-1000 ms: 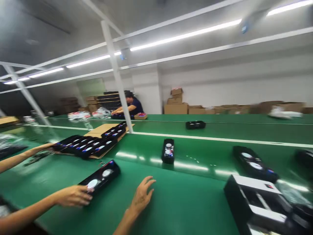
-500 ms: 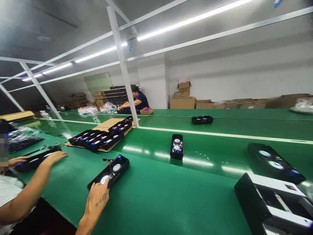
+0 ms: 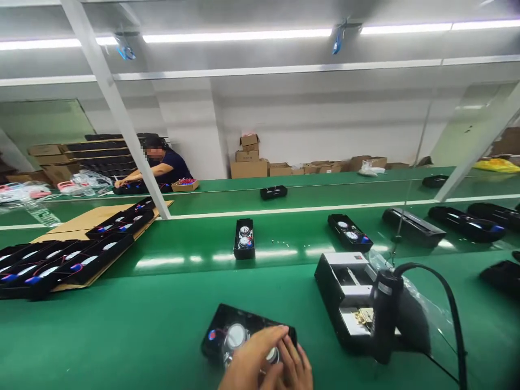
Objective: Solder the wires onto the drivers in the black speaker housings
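Note:
A black speaker box [image 3: 227, 317] with round silver drivers lies turned on the green bench close in front of me, a blue-and-red spot at its left end. My left hand [image 3: 254, 355] reaches across its right half, fingers together and pointing right. At the right end, the bent fingers of my right hand [image 3: 296, 365] rest against the box, close to my left fingertips. My hands hide part of the right driver. Right of them stands a larger black-and-white case [image 3: 331, 303], with a black cylindrical tool [image 3: 385, 314] on a cable in front of it.
Farther back on the green surface sit a similar speaker box [image 3: 244, 238], another one [image 3: 349, 232] and several black housings [image 3: 465, 222] at the right. Speaker boxes fill a cardboard sheet [image 3: 75, 219] on the left. A white post [image 3: 117, 108] rises there; a co-worker [image 3: 166, 165] sits beyond.
My view has swung right. The speaker box under my left hand has come from the left to before me and turned. My right hand has come into view at its right end.

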`<state>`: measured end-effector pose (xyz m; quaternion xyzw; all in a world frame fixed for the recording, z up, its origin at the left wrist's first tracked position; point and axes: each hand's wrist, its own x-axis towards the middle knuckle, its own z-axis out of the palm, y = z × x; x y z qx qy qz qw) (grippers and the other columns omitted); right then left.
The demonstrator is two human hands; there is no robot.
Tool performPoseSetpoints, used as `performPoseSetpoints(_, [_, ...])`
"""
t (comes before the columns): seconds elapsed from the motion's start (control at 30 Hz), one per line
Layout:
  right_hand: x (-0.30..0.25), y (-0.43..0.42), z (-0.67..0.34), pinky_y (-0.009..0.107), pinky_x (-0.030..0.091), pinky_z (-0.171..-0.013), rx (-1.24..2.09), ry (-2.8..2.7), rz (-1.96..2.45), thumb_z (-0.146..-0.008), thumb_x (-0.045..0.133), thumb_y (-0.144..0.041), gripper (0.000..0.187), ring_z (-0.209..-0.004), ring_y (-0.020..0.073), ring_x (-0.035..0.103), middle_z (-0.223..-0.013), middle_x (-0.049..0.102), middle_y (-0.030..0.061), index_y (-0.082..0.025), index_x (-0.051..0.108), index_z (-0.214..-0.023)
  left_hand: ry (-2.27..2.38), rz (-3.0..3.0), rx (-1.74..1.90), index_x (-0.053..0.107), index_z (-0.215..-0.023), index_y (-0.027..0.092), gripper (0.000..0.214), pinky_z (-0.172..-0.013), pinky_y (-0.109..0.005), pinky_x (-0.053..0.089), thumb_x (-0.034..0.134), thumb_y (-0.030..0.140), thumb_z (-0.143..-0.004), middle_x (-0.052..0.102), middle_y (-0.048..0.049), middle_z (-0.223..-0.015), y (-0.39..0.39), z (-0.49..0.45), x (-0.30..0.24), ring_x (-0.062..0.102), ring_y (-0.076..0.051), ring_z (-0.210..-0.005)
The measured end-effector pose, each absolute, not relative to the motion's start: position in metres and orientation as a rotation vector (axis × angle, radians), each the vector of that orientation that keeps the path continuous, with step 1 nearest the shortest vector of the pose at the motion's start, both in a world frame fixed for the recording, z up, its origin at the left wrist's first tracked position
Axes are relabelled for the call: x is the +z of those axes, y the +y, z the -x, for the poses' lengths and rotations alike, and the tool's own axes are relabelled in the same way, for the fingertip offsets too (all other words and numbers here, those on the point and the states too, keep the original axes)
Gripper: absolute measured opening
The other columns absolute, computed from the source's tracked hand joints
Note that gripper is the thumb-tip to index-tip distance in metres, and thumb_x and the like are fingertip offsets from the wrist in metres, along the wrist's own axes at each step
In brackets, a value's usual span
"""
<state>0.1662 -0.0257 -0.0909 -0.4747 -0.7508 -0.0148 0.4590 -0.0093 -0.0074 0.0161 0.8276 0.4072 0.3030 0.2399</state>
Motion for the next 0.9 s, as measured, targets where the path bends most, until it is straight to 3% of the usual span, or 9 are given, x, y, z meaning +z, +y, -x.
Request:
performPoseSetpoints(0.1, [-0.060,-0.022,-0.199,0.061,0.051,-0.109,-0.119,-2.093,1.043,-0.083,0.067,-0.009,0.023,-0.140,0.0382,0.060,-0.147,0.067,0.0062,-0.029,0.072,-0.093,1.340,-2.144,1.108,0.068,-0.137,0.032,0.037,-0.110,-0.035,0.058,0.056,0.030,-0.102,0.073,-0.0043,-0.137,-0.015,0.024,0.039,0.071,-0.020,-0.126])
performPoseSetpoints(0.2, [-0.024,-0.022,-0.238,0.065,0.040,-0.118,-0.044,-2.171,1.222,-0.079,0.064,-0.002,0.028,-0.149,0.0364,0.048,-0.152,0.062,0.0061,-0.026,0.070,-0.091,1.532,-2.017,1.185,0.075,-0.124,0.029,0.029,-0.102,-0.034,0.063,0.059,0.035,-0.101,0.078,-0.0035,-0.126,-0.020,0.053,0.050,0.076,-0.020,-0.115])
performPoseSetpoints(0.27, [-0.007,-0.025,-0.255,0.064,0.041,-0.117,0.004,-2.135,1.324,-0.079,0.066,-0.001,0.032,-0.148,0.0368,0.048,-0.151,0.061,0.0088,-0.025,0.070,-0.099,1.609,-1.971,1.145,0.078,-0.119,0.029,0.028,-0.099,-0.035,0.065,0.061,0.040,-0.099,0.080,-0.0028,-0.121,-0.023,0.070,0.047,0.077,-0.022,-0.111])
performPoseSetpoints(0.4, [0.004,-0.039,-0.249,0.053,0.053,-0.103,0.185,-2.110,1.200,-0.080,0.073,-0.005,0.041,-0.126,0.0332,0.063,-0.132,0.071,0.0109,-0.024,0.069,-0.115,1.693,-1.878,1.060,0.081,-0.109,0.031,0.029,-0.089,-0.034,0.068,0.063,0.049,-0.096,0.083,-0.0016,-0.112,-0.029,0.084,0.029,0.080,-0.024,-0.105])
performPoseSetpoints(0.5, [0.002,-0.045,-0.220,0.037,0.058,-0.086,0.423,-1.925,1.022,-0.092,0.068,-0.013,0.011,-0.093,0.0221,0.072,-0.097,0.078,0.0038,-0.023,0.070,-0.097,1.672,-1.872,1.072,0.081,-0.109,0.031,0.028,-0.088,-0.033,0.068,0.062,0.049,-0.097,0.083,-0.0011,-0.110,-0.032,0.078,0.021,0.080,-0.023,-0.103])
performPoseSetpoints(0.57, [0.003,-0.041,-0.200,0.031,0.058,-0.075,0.583,-1.641,1.130,-0.097,0.067,-0.025,0.011,-0.078,0.0189,0.072,-0.083,0.076,0.0018,-0.021,0.069,-0.088,1.624,-1.909,1.096,0.080,-0.111,0.031,0.025,-0.090,-0.032,0.067,0.062,0.045,-0.099,0.082,-0.0009,-0.110,-0.033,0.069,0.020,0.080,-0.021,-0.101])
performPoseSetpoints(0.7, [0.018,-0.020,-0.181,0.028,0.057,-0.071,0.781,-1.313,1.331,-0.099,0.064,-0.040,0.023,-0.077,0.0191,0.072,-0.085,0.076,0.0037,-0.019,0.069,-0.093,1.451,-2.046,1.167,0.075,-0.115,0.030,0.019,-0.091,-0.029,0.064,0.064,0.034,-0.100,0.080,-0.0019,-0.110,-0.037,0.048,0.025,0.078,-0.018,-0.101])
performPoseSetpoints(0.9, [0.046,0.005,-0.211,0.029,0.049,-0.078,0.607,-2.025,1.056,-0.105,0.050,-0.019,0.019,-0.084,0.0170,0.068,-0.097,0.076,0.0038,-0.021,0.068,-0.107,1.356,-2.185,1.145,0.066,-0.120,0.027,0.027,-0.083,-0.032,0.065,0.072,0.025,-0.094,0.078,-0.0026,-0.107,-0.041,0.019,0.024,0.076,-0.019,-0.093])
